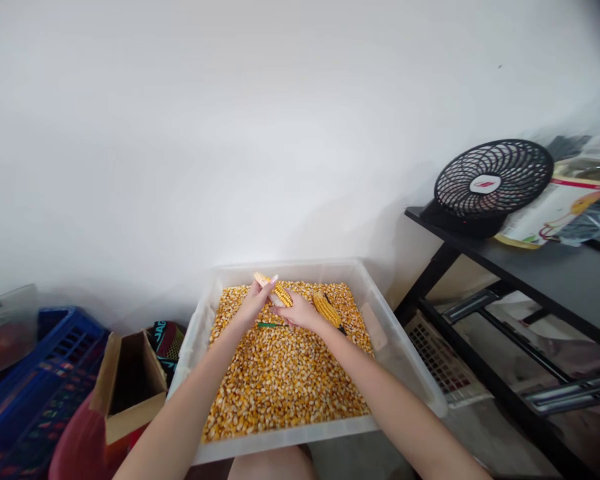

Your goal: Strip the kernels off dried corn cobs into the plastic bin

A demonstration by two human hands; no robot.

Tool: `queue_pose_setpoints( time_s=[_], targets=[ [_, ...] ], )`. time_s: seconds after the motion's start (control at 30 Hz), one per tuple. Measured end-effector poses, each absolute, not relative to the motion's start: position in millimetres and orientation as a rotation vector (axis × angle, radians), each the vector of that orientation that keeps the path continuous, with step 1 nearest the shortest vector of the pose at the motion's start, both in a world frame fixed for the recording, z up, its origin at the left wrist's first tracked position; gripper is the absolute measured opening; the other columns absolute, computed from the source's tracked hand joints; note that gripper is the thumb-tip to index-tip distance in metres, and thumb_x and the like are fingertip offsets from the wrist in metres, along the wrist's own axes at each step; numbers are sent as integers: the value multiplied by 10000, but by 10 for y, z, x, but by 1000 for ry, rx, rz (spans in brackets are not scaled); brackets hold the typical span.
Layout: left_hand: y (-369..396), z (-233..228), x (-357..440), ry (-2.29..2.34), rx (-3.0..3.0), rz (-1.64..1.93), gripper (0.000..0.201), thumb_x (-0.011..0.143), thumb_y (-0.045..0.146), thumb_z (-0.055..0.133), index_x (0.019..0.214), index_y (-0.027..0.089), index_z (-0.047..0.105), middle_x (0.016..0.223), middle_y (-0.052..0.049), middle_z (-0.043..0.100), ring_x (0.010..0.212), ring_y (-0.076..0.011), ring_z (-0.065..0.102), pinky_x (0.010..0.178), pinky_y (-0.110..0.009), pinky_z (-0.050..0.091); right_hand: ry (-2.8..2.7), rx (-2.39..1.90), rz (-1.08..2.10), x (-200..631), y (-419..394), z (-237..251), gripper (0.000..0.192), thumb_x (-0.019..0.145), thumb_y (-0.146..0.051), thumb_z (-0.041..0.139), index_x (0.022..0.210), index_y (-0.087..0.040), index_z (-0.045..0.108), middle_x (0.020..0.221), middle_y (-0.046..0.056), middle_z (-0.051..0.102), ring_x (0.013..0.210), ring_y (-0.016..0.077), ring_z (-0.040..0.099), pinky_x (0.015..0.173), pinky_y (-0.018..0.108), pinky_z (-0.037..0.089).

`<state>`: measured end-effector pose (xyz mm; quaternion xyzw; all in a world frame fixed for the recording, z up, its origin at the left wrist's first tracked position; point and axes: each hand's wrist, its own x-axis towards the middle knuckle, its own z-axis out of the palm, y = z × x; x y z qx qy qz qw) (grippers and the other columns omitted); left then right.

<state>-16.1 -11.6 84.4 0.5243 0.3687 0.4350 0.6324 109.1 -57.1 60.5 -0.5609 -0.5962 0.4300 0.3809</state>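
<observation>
Both hands grip one corn cob (pixel 282 294), held tilted above a bin of loose kernels. My left hand (pixel 255 298) is closed around its upper left part, where the cob looks pale and partly bare. Around the lower right end, still covered in yellow kernels, my right hand (pixel 299 311) is closed. Loose corn kernels (pixel 280 380) spread over the floor of the translucent plastic bin (pixel 405 360). Another corn cob (pixel 326 309) lies on them to the right, with a dark object partly hidden beside it. A thin green item (pixel 271 325) rests below my hands.
On the right, a black fan (pixel 494 180) and plastic packages (pixel 555 207) sit on a dark shelf (pixel 545 267). A pale crate (pixel 443 360) stands beneath it. To the left are an open cardboard box (pixel 135 380) and a blue crate (pixel 35 380). A white wall rises behind the bin.
</observation>
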Motion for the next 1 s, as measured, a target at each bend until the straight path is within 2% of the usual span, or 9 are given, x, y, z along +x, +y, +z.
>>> queue_pose_setpoints(
  time_s=[0.1,0.27,0.37,0.53,0.6,0.77,0.83,0.93,1.0],
  targets=[
    [-108,809,-144,921,1187,1060,382,660,454,615,871,152,515,738,-20,587,718,-165,565,661,-269,437,-1591,-1478,899,1070,-578,612,342,684,-331,607,990,-193,543,633,-23,569,442,96,482,467,227,401],
    [-68,799,-177,872,1217,1015,349,643,402,638,865,161,517,779,-11,587,761,-156,559,711,-265,438,-1557,-1475,1163,1142,-556,607,369,719,-395,577,1028,-205,514,540,-39,535,388,100,454,406,224,381],
    [-51,797,-189,808,1199,985,357,668,417,612,905,167,517,814,-23,600,771,-158,568,720,-267,437,-1590,-1478,1142,1187,-558,627,392,724,-423,571,1047,-209,510,568,-27,564,409,110,476,432,235,398],
    [-38,766,-172,938,1118,1027,356,673,466,594,807,144,525,700,-33,589,704,-175,577,665,-278,440,-1735,-1598,625,1139,-599,679,349,704,-351,605,1015,-196,571,861,56,647,750,189,597,666,275,437],
    [-35,768,-177,962,1111,1031,351,653,453,619,796,147,526,714,-32,591,717,-174,574,663,-269,441,-1743,-1598,611,1120,-605,678,394,695,-335,617,1060,-199,560,898,58,648,806,200,596,695,277,434],
    [-37,819,-223,833,1189,996,339,661,415,628,873,165,543,831,-28,611,802,-160,568,744,-257,435,-1694,-1510,927,1171,-574,631,374,744,-384,553,1075,-212,535,772,16,645,508,130,552,504,251,435],
    [-32,825,-229,788,1203,988,350,656,397,640,909,173,549,854,-27,616,820,-159,570,765,-257,430,-1683,-1520,955,1193,-563,624,394,746,-389,551,1096,-211,526,763,17,646,484,127,542,488,251,435],
    [-12,797,-213,781,1142,1003,354,663,441,616,867,157,563,788,-36,615,765,-163,579,724,-266,437,-1720,-1521,757,1181,-570,637,443,731,-346,580,1150,-217,514,924,40,654,722,172,610,664,277,467],
    [1,768,-200,853,1081,1025,354,658,469,605,784,142,556,706,-33,596,685,-155,570,661,-261,437,-1758,-1542,614,1152,-586,647,499,727,-331,585,1201,-211,488,1027,62,636,895,204,596,785,298,443]
  ],
)
